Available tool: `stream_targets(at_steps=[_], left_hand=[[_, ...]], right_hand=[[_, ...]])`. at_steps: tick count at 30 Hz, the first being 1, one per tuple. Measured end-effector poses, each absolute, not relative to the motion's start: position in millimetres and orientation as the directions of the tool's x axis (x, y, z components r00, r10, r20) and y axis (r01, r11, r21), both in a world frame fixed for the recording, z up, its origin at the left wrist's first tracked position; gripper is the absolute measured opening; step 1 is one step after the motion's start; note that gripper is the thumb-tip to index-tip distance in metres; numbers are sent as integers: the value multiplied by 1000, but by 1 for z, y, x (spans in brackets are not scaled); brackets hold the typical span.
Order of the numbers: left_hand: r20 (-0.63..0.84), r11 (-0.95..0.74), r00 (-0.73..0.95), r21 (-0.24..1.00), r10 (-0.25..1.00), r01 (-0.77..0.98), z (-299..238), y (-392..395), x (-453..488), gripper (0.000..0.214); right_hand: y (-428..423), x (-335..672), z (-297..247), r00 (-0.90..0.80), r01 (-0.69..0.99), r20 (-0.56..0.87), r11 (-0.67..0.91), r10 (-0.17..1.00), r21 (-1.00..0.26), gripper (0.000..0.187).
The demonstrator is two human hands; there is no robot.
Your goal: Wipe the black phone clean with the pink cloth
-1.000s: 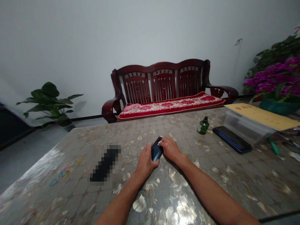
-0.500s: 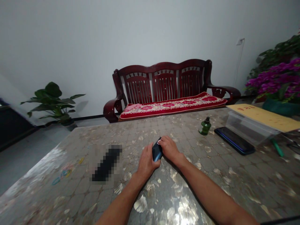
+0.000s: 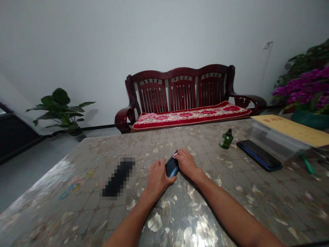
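While the left hand (image 3: 157,175) grips a dark blue phone (image 3: 171,168) between thumb and fingers on the table (image 3: 87,212), apparently steadying it, the right hand (image 3: 186,162) pinches a small white scrap (image 3: 175,156) at the phone's far end, fingers bunched, likely because it is so small. Those fingers hide most of the scrap; pixels blur a black object (image 3: 119,178) to the left.

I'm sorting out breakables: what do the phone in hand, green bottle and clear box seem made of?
Phone in hand: glass or plastic, glossy dark blue, judging by its bright sheen.
Green bottle: smooth glass or plastic, seemingly translucent, as its green varies in depth.
Clear box: probably plastic, since its walls are see-through and slightly cloudy.
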State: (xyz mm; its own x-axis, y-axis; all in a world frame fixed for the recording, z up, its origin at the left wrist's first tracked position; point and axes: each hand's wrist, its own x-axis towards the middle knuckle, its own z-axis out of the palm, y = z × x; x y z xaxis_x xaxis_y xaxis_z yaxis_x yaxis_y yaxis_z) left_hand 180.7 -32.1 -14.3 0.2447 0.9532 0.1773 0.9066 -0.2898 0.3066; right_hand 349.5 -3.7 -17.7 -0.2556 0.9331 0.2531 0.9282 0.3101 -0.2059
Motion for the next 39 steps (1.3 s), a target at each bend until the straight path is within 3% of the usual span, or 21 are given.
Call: stream_targets(at_steps=[3,7,14,18,21,27,33,39], left_hand=[[124,-259,233,261,964,930,-9,-30,176,68],[101,-288,271,296,957,911,-14,-20,169,67],[135,-361,339,479,931,801,-25,-1,149,76],[144,-291,254,430,957,854,-23,7,135,70],[151,-322,285,382,947,866,-20,11,128,60],[149,-403,374,358,915,843,-20,18,121,58],[105,-404,397,392,912,826,-25,27,116,63],[117,-414,401,381,909,827,-28,29,116,64]], right_hand=[[-10,346,-17,-351,887,261,409,899,-215,25],[-17,343,-14,-495,799,260,552,829,-237,25],[-12,359,-14,-235,937,247,287,940,-201,30],[-14,359,-14,-308,918,238,353,921,-180,31],[-16,358,-12,-375,887,231,419,898,-191,33],[-13,357,-13,-256,937,234,301,938,-179,33],[-16,345,-14,-454,852,232,495,861,-169,31],[-4,354,-2,-317,935,156,336,936,-116,33]])
